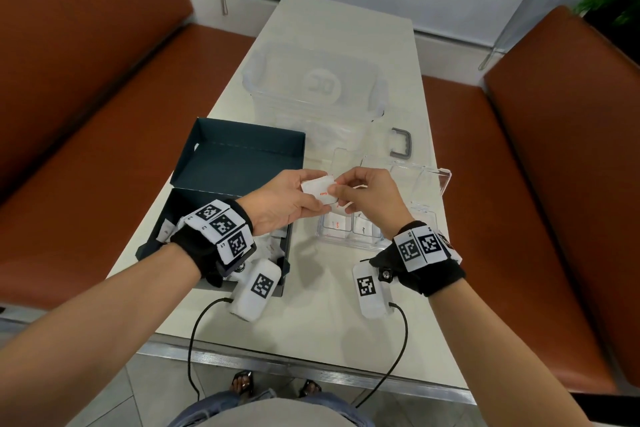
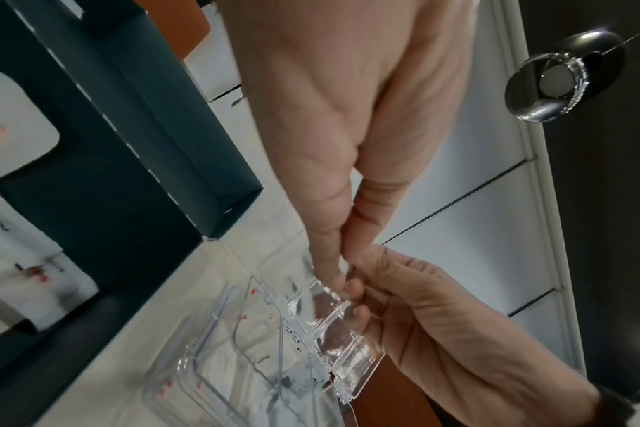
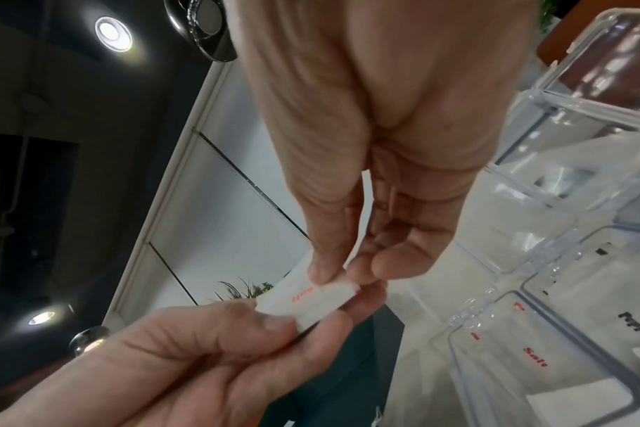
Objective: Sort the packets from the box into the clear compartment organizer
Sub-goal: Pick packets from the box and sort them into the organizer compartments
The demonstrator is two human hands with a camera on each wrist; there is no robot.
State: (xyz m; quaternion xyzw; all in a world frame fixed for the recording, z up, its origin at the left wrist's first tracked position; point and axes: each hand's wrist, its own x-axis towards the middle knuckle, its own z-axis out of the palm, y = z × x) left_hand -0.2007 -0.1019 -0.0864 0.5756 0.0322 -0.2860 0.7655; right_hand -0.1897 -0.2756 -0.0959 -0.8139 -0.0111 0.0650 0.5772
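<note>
Both our left hand (image 1: 280, 199) and right hand (image 1: 372, 198) pinch one salt packet (image 1: 320, 191) between them; light, limp paper, we'd judge, best held at its edges.

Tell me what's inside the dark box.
White packets lie in the dark box, one with red print. The left hand and wrist gear cover most of its floor, so no count.

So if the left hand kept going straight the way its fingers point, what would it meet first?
Almost at once the right hand: the left hand points right, and both pinch the same salt packet between them. The clear organizer lies lower, so it probably would not be hit first, though depth is unclear.
</note>
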